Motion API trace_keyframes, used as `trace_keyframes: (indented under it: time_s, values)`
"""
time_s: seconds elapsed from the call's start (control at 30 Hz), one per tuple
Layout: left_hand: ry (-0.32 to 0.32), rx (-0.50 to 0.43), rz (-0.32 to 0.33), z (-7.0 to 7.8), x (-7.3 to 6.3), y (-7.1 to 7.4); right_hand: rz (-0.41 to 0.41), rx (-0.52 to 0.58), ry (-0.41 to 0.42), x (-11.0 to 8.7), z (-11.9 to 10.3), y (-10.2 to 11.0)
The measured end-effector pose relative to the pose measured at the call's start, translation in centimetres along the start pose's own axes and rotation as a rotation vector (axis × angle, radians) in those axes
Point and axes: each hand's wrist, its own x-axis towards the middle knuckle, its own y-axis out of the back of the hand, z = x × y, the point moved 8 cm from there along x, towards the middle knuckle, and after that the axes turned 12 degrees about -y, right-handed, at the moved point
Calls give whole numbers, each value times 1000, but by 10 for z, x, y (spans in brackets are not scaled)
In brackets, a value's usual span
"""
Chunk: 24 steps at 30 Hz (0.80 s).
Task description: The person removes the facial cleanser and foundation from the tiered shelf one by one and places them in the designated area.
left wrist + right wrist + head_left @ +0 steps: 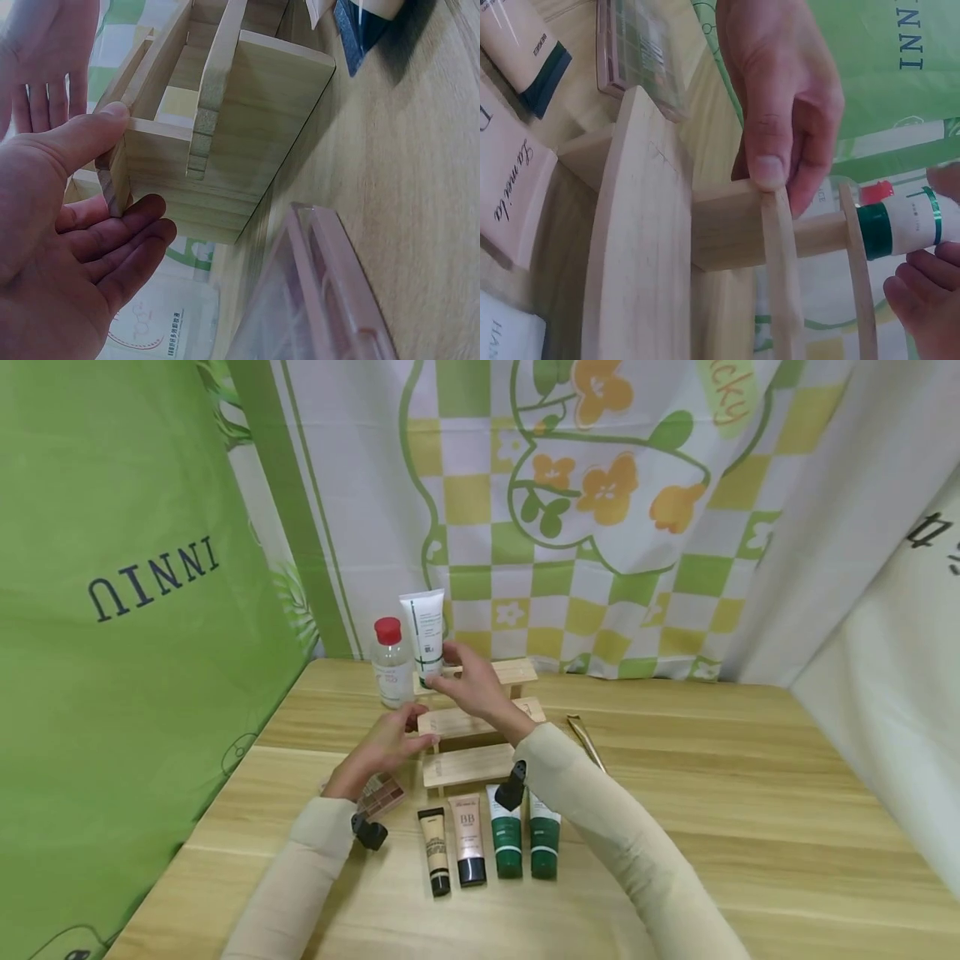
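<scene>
A three-tier wooden stepped stand (465, 766) is on the table. My left hand (384, 743) pinches the left end of its middle step, thumb on top and fingers below, as the left wrist view shows. A white tube (426, 622) with a green cap (874, 229) stands cap-down at the left end of the top step. My right hand (478, 687) holds this tube low down, thumb and fingers on either side. A clear bottle (392, 672) with a red cap stands just left of the stand.
In front of the stand lie a yellowish tube (434, 847), a pink BB tube (468, 835) and two green-and-white tubes (507, 843). A makeup palette (382, 795) lies under my left wrist. A gold-coloured slim tool (587, 742) is right of the stand. Curtains (630, 602) hang behind.
</scene>
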Motion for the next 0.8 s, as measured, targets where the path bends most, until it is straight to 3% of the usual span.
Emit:
trace_keyframes:
  time_s: [0.27, 0.47, 0.6, 0.8]
  values:
    - [-19, -1, 20, 2, -3, 1, 39, -30, -31, 8, 1, -9]
    - [-7, -16, 13, 0, 0, -2, 73, -56, -76, 7, 6, -1]
    - [12, -14, 7, -3, -1, -2, 82, -74, -41, -5, 6, 12]
    - [-7, -11, 19, 0, -1, 0, 66, -139, -62, -44, 13, 44]
